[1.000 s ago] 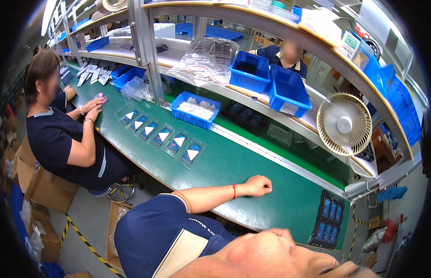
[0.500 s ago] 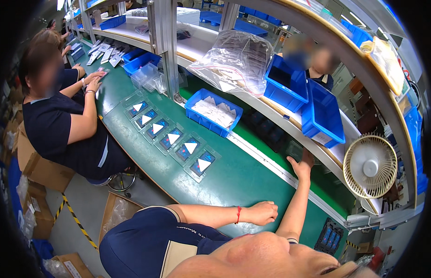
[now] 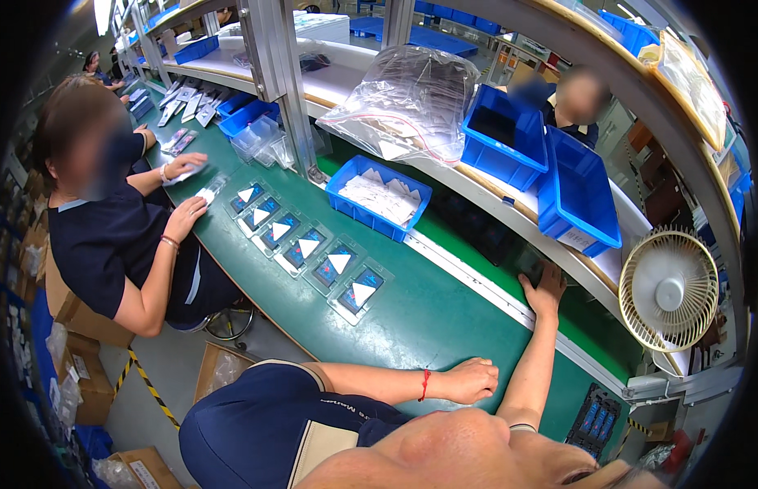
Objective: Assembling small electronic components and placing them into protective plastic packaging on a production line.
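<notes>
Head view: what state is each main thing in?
Left hand, curled on the bench
Right hand, open, thumb spread
Six blue pieces, in a row, each topped by a white triangle
Blue bin, holding white pieces
Plastic bag, filled, lying down
Fan, upright; spinning or not, unclear
Black tray, flat, loaded

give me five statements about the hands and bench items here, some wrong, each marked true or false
1. A red bracelet is on the wrist of the person's left hand. True.
2. The person's right hand is on the fan. False: it is over the green strip.
3. The blue bin holds white triangular pieces. True.
4. The row of clear plastic trays shows no white triangles. False: each shows one.
5. The black tray lies right of the left hand. True.
</notes>
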